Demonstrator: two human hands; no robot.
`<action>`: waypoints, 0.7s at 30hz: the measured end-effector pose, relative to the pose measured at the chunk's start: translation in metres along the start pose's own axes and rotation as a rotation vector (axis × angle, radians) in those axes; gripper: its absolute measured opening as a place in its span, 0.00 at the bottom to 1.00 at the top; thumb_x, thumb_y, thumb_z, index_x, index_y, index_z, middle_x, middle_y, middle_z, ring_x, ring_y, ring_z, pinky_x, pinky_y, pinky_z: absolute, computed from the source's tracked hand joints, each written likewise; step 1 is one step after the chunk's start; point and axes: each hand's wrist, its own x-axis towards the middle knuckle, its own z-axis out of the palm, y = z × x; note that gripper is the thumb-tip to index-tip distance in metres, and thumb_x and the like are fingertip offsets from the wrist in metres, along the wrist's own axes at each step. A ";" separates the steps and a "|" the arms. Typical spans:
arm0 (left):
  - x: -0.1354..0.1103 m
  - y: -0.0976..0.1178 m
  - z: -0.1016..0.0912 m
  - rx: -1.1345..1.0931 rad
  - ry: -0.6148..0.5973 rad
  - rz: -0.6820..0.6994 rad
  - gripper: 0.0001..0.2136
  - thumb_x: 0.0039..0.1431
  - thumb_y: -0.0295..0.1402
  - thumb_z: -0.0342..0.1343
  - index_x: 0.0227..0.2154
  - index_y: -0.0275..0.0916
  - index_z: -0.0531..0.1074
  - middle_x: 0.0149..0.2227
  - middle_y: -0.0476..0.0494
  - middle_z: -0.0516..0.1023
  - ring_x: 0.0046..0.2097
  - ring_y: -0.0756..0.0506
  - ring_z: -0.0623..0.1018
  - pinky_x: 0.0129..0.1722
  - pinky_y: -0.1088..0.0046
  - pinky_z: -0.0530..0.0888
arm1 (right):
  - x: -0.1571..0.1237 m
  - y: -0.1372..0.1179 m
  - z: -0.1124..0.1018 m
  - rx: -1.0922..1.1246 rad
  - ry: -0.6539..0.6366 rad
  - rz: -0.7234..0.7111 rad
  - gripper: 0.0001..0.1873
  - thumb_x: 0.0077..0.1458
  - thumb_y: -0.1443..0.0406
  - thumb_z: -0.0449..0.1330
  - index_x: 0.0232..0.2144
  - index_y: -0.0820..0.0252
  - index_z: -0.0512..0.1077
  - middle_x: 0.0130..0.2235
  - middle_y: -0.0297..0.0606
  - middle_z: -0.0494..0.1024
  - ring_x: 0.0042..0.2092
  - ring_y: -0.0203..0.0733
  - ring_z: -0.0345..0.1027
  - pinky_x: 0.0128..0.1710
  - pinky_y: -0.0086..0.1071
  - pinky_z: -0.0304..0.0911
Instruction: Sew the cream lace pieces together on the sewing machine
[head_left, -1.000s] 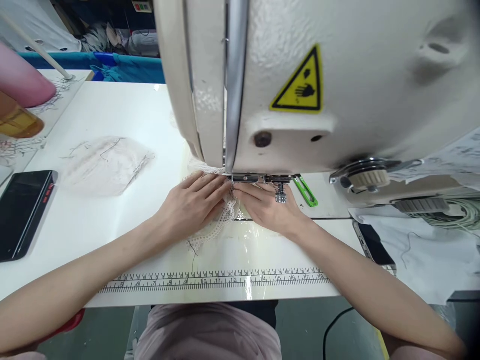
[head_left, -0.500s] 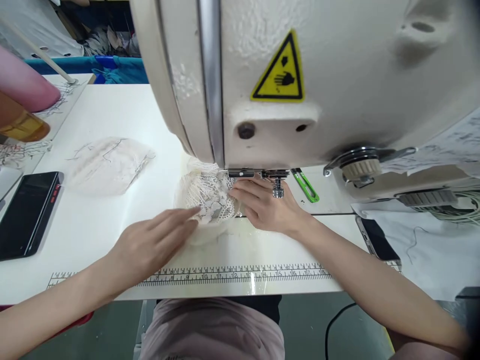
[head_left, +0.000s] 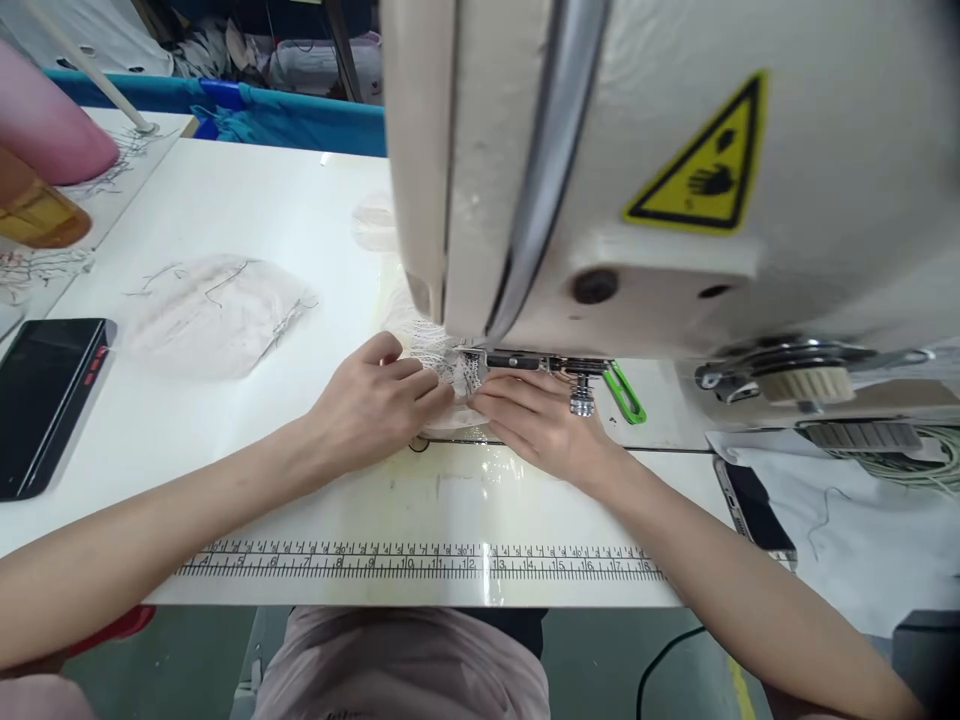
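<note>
White lace fabric [head_left: 431, 345] lies under the needle area of a sewing machine [head_left: 592, 200], partly covered by my hands and the machine head. My left hand [head_left: 382, 400] has its fingers curled in and closed on the lace's left front edge. From the right, my right hand [head_left: 544, 420] holds the lace edge between thumb and fingertips, just below the metal presser parts [head_left: 540, 365]. Both sets of fingertips are close together. Off to the left lies a pale, thin fabric piece [head_left: 217, 315] with loose dark threads on it.
A green thread snipper [head_left: 626, 393] lies right of the needle area. A black device [head_left: 52, 400] sits at the left, a phone [head_left: 754, 510] at the right. Thread cones [head_left: 60, 120] stand at the back left. A printed ruler [head_left: 420, 562] runs along the table's front edge.
My left hand has moved right and its outstretched fingers have curled onto the lace. My right hand stays nearly in place. The view has shifted, so the machine head appears further right.
</note>
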 end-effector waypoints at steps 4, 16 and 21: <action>-0.004 0.003 0.004 0.045 0.047 0.002 0.12 0.57 0.16 0.48 0.27 0.38 0.72 0.19 0.54 0.65 0.23 0.51 0.62 0.30 0.70 0.61 | -0.001 -0.001 0.003 -0.030 0.044 -0.006 0.08 0.60 0.70 0.57 0.41 0.58 0.74 0.42 0.32 0.80 0.44 0.38 0.72 0.42 0.33 0.66; -0.008 0.002 0.003 0.071 0.061 0.014 0.14 0.58 0.16 0.48 0.22 0.39 0.69 0.19 0.54 0.64 0.23 0.51 0.62 0.29 0.69 0.64 | 0.005 -0.009 -0.001 -0.113 0.043 0.039 0.09 0.59 0.67 0.59 0.43 0.56 0.73 0.45 0.30 0.80 0.41 0.34 0.74 0.39 0.31 0.66; -0.007 0.005 0.003 0.031 0.094 0.007 0.11 0.61 0.20 0.48 0.32 0.38 0.75 0.30 0.48 0.77 0.30 0.49 0.73 0.31 0.68 0.67 | 0.008 -0.008 -0.002 -0.074 0.078 -0.016 0.11 0.56 0.76 0.57 0.35 0.57 0.74 0.37 0.27 0.81 0.42 0.34 0.73 0.41 0.30 0.67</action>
